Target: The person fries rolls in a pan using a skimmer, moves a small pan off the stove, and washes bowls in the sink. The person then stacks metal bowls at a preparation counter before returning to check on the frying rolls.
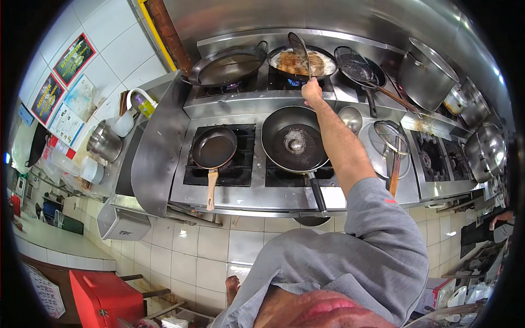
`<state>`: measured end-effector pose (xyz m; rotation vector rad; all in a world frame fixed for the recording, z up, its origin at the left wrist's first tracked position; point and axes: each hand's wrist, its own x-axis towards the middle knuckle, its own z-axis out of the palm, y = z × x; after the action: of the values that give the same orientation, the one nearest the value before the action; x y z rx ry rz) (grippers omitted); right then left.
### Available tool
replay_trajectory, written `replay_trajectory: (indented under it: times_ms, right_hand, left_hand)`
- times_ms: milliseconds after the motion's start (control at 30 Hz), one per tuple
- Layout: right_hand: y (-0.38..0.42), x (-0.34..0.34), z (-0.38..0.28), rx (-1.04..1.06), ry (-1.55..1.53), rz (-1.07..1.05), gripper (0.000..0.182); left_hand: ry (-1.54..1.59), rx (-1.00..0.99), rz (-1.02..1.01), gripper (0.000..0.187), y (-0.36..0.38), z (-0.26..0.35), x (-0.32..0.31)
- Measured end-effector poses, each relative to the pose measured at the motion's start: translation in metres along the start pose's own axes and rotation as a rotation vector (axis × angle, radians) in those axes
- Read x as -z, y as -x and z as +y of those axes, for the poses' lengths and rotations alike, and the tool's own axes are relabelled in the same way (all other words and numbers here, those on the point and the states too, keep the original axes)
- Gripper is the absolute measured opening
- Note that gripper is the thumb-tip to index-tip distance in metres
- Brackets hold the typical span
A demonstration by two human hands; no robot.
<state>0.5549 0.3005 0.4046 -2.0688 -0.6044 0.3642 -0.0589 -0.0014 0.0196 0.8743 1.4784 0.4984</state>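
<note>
The person in the grey shirt reaches across the stove (235,194) with the right hand (312,92), whose grip is closed on the handle of a skimmer (298,46). The skimmer's round head leans, tilted, over the far side of a dark pan (331,54) on the back row. In that pan sits the browned food (306,64), with pale froth around it and a blue flame (295,83) underneath. From here it looks like the middle of frying, with the food being tended in hot fat. The head is seen nearly edge-on from this angle, so I can't be sure whether it touches the food.

The left hand (232,284) hangs low beside the body, well apart from the stove; how its fingers stand, I cannot tell.

Working the skimmer here, I'd judge, calls for a firm hold and a slow, shallow sweep, keeping the wrist clear of the rim and the froth unsplashed. Elbow room matters too: the forearm passes over the front row, close by a deep black pan (295,123) and a ladle (350,118), and a wide pan (229,68) sits just left of the frying one.
</note>
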Motion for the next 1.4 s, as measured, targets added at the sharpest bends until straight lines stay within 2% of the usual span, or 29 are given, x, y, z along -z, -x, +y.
replay_trajectory:
  times_ms: [67, 200, 300, 400, 467, 500, 533, 600, 700, 800, 833, 900, 933, 1000, 1100, 1133, 1200, 1233, 1267, 1300, 1400]
  right_hand:
    - [-0.010, 0.001, 0.009, -0.007, -0.098, -0.029, 0.023]
    - [-0.019, 0.007, 0.020, 0.009, -0.110, -0.029, 0.020]
    - [-0.017, 0.010, 0.026, 0.012, -0.132, -0.038, 0.024]
    - [-0.015, 0.012, 0.029, 0.018, -0.136, -0.041, 0.027]
    - [-0.008, 0.019, 0.026, 0.040, -0.052, -0.058, 0.029]
    - [-0.009, 0.019, 0.028, 0.040, -0.053, -0.061, 0.029]
    - [-0.010, 0.017, 0.031, 0.038, -0.015, -0.066, 0.030]
    - [-0.016, 0.011, 0.039, 0.036, 0.023, -0.075, 0.031]
    - [-0.029, 0.001, 0.053, 0.150, 0.139, -0.033, 0.032]
    - [-0.023, 0.006, 0.055, 0.188, 0.171, 0.002, 0.032]
    - [-0.024, 0.006, 0.059, 0.219, 0.160, 0.014, 0.032]
    - [-0.023, 0.007, 0.061, 0.247, 0.148, 0.022, 0.031]
    - [-0.021, 0.011, 0.061, 0.252, 0.138, 0.028, 0.032]
    - [-0.022, 0.016, 0.062, 0.254, 0.127, 0.037, 0.032]
    - [-0.027, 0.020, 0.068, 0.258, 0.102, 0.042, 0.030]
    - [-0.029, 0.023, 0.070, 0.297, 0.031, 0.080, 0.030]
    - [-0.039, 0.026, 0.082, 0.332, -0.041, 0.124, 0.029]
    - [-0.047, 0.027, 0.090, 0.435, -0.111, 0.226, 0.028]
    - [-0.055, 0.026, 0.098, 0.538, -0.182, 0.326, 0.028]
    - [-0.038, 0.048, 0.083, 0.229, -0.375, 0.122, 0.028]
    - [-0.055, 0.065, 0.106, 0.196, -0.705, 0.120, 0.024]
  left_hand:
    - [-0.024, -0.037, -0.012, 0.012, -0.008, -0.008, -0.002]
    - [-0.129, -0.199, -0.069, 0.019, -0.021, -0.018, -0.008]
    - [-0.265, -0.477, -0.122, 0.025, -0.033, -0.025, -0.012]
    - [-0.360, -0.886, -0.179, 0.030, -0.040, -0.033, -0.016]
    - [-0.296, -0.772, -0.174, 0.034, -0.042, -0.036, -0.020]
    - [-0.310, -0.581, -0.130, 0.037, -0.041, -0.040, -0.021]
    - [-0.311, -0.580, -0.127, 0.037, -0.042, -0.043, -0.022]
    - [-0.603, -0.745, -0.089, 0.030, -0.049, -0.055, -0.026]
    - [-1.048, -0.976, -0.027, 0.021, -0.047, -0.061, -0.035]
    - [-1.101, -1.030, -0.012, 0.016, -0.041, -0.067, -0.041]
    - [-1.101, -1.028, -0.009, 0.016, -0.039, -0.069, -0.044]
    - [-1.099, -0.827, 0.124, 0.019, -0.033, -0.074, -0.049]
    - [-1.102, -0.824, 0.122, 0.019, -0.031, -0.073, -0.048]
    - [-1.126, -0.865, -0.026, 0.017, -0.032, -0.070, -0.045]
    - [-1.117, -0.834, -0.027, 0.015, -0.033, -0.068, -0.046]
    - [-1.121, -0.835, -0.030, 0.015, -0.037, -0.066, -0.048]
    - [-0.779, -0.512, -0.149, 0.014, -0.042, -0.056, -0.055]
    - [-0.956, -0.672, -0.118, 0.013, -0.041, -0.056, -0.051]
    - [-1.055, -0.747, -0.093, 0.014, -0.043, -0.056, -0.050]
    - [-1.119, -0.769, -0.081, 0.015, -0.044, -0.053, -0.048]
    - [-1.181, -0.774, -0.047, 0.021, -0.040, -0.037, -0.059]
